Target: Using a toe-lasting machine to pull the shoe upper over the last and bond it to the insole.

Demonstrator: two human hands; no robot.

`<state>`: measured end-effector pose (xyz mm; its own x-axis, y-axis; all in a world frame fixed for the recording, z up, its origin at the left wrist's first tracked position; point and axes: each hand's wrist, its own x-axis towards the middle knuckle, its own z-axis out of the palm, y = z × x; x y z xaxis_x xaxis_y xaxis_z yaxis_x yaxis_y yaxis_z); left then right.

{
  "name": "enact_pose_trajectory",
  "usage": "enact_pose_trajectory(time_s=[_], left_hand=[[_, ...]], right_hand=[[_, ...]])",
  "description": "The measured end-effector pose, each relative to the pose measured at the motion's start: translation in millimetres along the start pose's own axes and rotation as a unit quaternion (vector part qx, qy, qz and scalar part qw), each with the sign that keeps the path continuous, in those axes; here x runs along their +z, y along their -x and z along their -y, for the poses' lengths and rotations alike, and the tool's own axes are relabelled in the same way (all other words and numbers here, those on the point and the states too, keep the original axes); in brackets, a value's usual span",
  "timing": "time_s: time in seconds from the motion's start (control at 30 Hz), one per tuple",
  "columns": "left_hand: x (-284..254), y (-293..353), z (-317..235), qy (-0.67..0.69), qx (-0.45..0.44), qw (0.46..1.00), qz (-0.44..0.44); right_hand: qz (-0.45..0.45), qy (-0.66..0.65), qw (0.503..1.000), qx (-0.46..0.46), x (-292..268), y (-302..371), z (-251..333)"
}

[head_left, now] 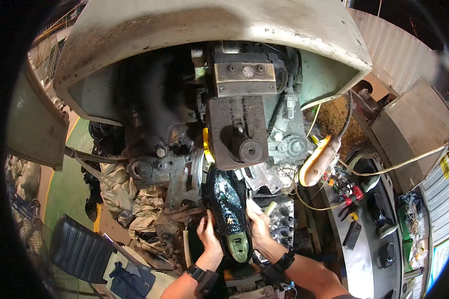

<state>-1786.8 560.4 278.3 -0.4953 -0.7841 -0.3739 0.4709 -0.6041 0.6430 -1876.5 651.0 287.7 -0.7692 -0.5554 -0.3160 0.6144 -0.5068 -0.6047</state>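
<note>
Workshop bay: green floor (80, 149) on the left with a black chair (79, 244), a pale machine hood (209, 21) overhead, and a grey surface (356, 274) carrying tools and dark pieces on the right.

Step in hand, judged from posture: the shoe (224, 199) was being presented to, or steadied at, the machine. It lay lengthwise between the hands, its far end at the lower edge of the dark metal block (237, 132); whether the two touched could not be told. Left hand (210, 238) was closed against the left flank, fingers curled; right hand (259, 230) gripped the opposite flank near the rear. Fingertips underneath were hidden.

Next move, in my estimate, called for an even two-sided hold, the shoe kept in line with the block and fingers clear of the metal parts.

Appearance of shoe: black, glossy, crinkled on top with bright whitish-blue reflections; narrow, elongated. Pale green last (238, 247) showed at the near end, with dark openings.
</note>
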Motion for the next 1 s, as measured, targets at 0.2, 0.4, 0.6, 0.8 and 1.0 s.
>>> enact_pose_trajectory(time_s=[0.2,0.4,0.6,0.8,1.0], left_hand=[[3.7,3.2,-0.2,-0.025,0.016,1.0,-0.005],[9.6,13.1,-13.3,-0.05,-0.028,0.998,-0.01],[12.3,15.0,-21.3,-0.079,-0.075,0.994,0.032],[-6.7,23.4,-37.9,-0.15,-0.047,0.981,0.11],[-19.2,44.0,-39.5,-0.059,-0.129,0.974,0.179]], right_hand=[[-0.006,-0.007,1.0,0.024,10.2,5.4,9.2],[-0.042,0.02,0.996,0.082,22.2,17.5,19.1],[-0.027,0.067,0.994,0.087,11.9,16.4,9.9],[0.011,0.31,0.951,0.001,-19.6,44.6,37.4],[0.12,0.426,0.896,-0.036,-26.0,90.4,52.4]])
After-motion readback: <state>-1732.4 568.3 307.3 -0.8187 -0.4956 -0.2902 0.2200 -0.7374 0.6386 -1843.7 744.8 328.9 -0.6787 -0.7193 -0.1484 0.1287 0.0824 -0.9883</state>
